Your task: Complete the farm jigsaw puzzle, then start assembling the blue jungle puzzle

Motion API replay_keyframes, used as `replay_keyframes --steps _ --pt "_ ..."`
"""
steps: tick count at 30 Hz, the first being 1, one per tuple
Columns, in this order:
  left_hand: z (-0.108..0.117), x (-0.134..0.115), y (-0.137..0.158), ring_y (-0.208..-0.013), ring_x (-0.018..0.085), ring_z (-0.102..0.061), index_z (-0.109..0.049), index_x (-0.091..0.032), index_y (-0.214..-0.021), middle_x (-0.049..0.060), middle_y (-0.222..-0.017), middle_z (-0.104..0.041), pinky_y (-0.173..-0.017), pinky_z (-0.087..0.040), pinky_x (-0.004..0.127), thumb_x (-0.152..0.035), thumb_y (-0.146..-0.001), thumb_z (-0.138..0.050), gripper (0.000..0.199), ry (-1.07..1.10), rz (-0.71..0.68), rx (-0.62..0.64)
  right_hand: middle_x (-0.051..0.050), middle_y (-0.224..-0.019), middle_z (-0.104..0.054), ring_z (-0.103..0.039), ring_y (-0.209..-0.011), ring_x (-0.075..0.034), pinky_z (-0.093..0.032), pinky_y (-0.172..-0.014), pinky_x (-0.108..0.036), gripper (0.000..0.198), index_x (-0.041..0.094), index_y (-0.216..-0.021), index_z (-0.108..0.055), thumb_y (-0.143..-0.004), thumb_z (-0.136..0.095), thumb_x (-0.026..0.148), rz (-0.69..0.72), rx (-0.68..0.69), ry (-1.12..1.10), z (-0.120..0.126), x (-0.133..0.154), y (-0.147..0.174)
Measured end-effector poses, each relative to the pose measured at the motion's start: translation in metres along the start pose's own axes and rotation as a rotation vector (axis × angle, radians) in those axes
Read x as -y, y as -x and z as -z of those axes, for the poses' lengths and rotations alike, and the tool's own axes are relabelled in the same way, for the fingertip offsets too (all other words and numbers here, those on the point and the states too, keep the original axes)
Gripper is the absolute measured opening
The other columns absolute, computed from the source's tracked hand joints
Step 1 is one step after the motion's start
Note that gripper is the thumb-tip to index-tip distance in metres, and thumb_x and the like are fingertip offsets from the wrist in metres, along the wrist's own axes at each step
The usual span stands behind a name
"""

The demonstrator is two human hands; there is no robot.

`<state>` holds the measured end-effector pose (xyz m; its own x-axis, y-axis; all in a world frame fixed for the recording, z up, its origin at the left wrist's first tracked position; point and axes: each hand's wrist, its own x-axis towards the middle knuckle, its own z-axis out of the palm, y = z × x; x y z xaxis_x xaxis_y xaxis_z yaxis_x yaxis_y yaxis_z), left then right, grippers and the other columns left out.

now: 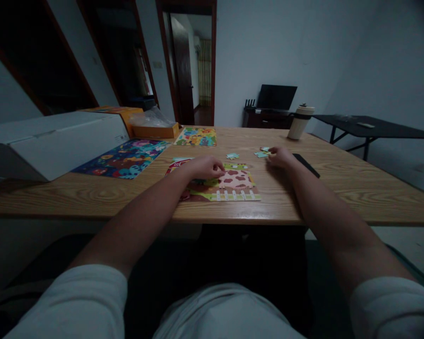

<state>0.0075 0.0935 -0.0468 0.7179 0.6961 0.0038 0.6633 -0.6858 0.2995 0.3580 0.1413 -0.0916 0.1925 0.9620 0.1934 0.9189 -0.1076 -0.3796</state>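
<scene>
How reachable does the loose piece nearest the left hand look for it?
Probably yes: the loose piece lies beyond the left hand, with only flat puzzle and tabletop seen between.

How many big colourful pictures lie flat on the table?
3: a dark blue one beside the white box, a yellow one farther back, and a farm scene partly covered by the left hand. More could be hidden behind the box.

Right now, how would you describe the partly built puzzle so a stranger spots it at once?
Start at the wooden table. On its near side, partly hidden by the left hand, lies the puzzle. Unlike the blue picture and yellow picture, it shows a white fence.
</scene>
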Motion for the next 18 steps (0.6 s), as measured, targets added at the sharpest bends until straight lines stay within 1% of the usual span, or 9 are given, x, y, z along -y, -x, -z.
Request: replay_keyframes --steps 2,4,6,8,10,12,14,16,18 --pt "0.001 0.007 -0.001 -0.072 0.016 -0.06 -0.074 -0.02 -0.107 0.006 -0.092 -0.074 -0.064 -0.038 0.025 -0.044 -0.087 -0.056 0.036 0.001 0.03 -0.071 -0.015 -0.105 -0.07 -0.064 -0.089 -0.027 -0.046 -0.079 -0.035 0.049 0.016 -0.131 -0.062 -0.084 -0.056 0.031 0.066 0.046 0.139 -0.007 -0.001 -0.001" --pt "0.002 0.013 -0.002 -0.073 0.017 -0.061 -0.074 -0.02 -0.106 0.007 -0.092 -0.074 -0.064 -0.038 0.026 -0.043 -0.087 -0.056 0.035 -0.012 0.052 -0.113 -0.016 -0.118 -0.067 -0.061 -0.104 -0.032 -0.043 -0.09 -0.04 0.049 0.019 -0.132 -0.061 -0.086 -0.054 0.035 0.122 0.075 0.226 -0.013 0.004 -0.001" --pt "0.002 0.016 -0.002 -0.075 0.018 -0.062 -0.074 -0.02 -0.103 0.007 -0.092 -0.074 -0.064 -0.038 0.026 -0.043 -0.087 -0.057 0.033 -0.028 0.055 -0.128 -0.015 -0.121 -0.066 -0.06 -0.109 -0.034 -0.041 -0.094 -0.044 0.046 0.023 -0.128 -0.065 -0.086 -0.053 0.036 0.137 0.093 0.255 -0.016 0.011 -0.001" --pt "0.002 0.017 -0.002 -0.075 0.017 -0.062 -0.074 -0.02 -0.102 0.006 -0.092 -0.074 -0.064 -0.038 0.026 -0.043 -0.087 -0.057 0.032 -0.029 0.061 -0.137 -0.014 -0.115 -0.069 -0.062 -0.104 -0.032 -0.043 -0.091 -0.042 0.042 0.023 -0.122 -0.068 -0.085 -0.055 0.037 0.138 0.107 0.251 -0.015 0.016 0.001" --pt "0.003 0.017 -0.002 -0.075 0.017 -0.063 -0.074 -0.02 -0.102 0.006 -0.092 -0.074 -0.064 -0.039 0.026 -0.042 -0.087 -0.057 0.032 -0.018 0.067 -0.148 -0.013 -0.107 -0.071 -0.064 -0.094 -0.028 -0.046 -0.083 -0.036 0.039 0.021 -0.116 -0.071 -0.082 -0.058 0.037 0.147 0.127 0.217 -0.011 0.018 0.003" --pt "0.005 0.016 -0.001 -0.075 0.018 -0.063 -0.073 -0.019 -0.103 0.006 -0.092 -0.074 -0.064 -0.039 0.027 -0.042 -0.087 -0.057 0.032 -0.009 0.078 -0.158 -0.012 -0.097 -0.073 -0.065 -0.083 -0.025 -0.046 -0.074 -0.032 0.034 0.018 -0.107 -0.073 -0.08 -0.06 0.035 0.154 0.166 0.146 -0.005 0.017 0.004" --pt "0.007 0.015 0.0 -0.077 0.018 -0.063 -0.073 -0.019 -0.103 0.007 -0.093 -0.073 -0.065 -0.04 0.027 -0.041 -0.087 -0.057 0.032 -0.013 0.084 -0.171 -0.012 -0.09 -0.072 -0.063 -0.076 -0.022 -0.046 -0.068 -0.03 0.031 0.015 -0.101 -0.073 -0.081 -0.059 0.033 0.125 0.189 0.053 0.0 0.013 0.004" --pt "0.008 0.014 0.0 -0.077 0.019 -0.063 -0.073 -0.019 -0.103 0.008 -0.093 -0.073 -0.066 -0.04 0.028 -0.041 -0.087 -0.057 0.031 -0.019 0.092 -0.185 -0.012 -0.09 -0.072 -0.063 -0.075 -0.021 -0.046 -0.066 -0.03 0.031 0.013 -0.102 -0.072 -0.083 -0.056 0.032 0.084 0.137 -0.029 0.003 0.007 0.002" --pt "0.009 0.015 0.001 -0.077 0.019 -0.063 -0.073 -0.018 -0.103 0.008 -0.093 -0.073 -0.067 -0.041 0.028 -0.04 -0.087 -0.057 0.032 -0.023 0.096 -0.195 -0.013 -0.099 -0.071 -0.064 -0.083 -0.022 -0.047 -0.071 -0.03 0.034 0.013 -0.109 -0.07 -0.085 -0.054 0.031 0.058 0.025 -0.067 0.003 0.001 -0.001"
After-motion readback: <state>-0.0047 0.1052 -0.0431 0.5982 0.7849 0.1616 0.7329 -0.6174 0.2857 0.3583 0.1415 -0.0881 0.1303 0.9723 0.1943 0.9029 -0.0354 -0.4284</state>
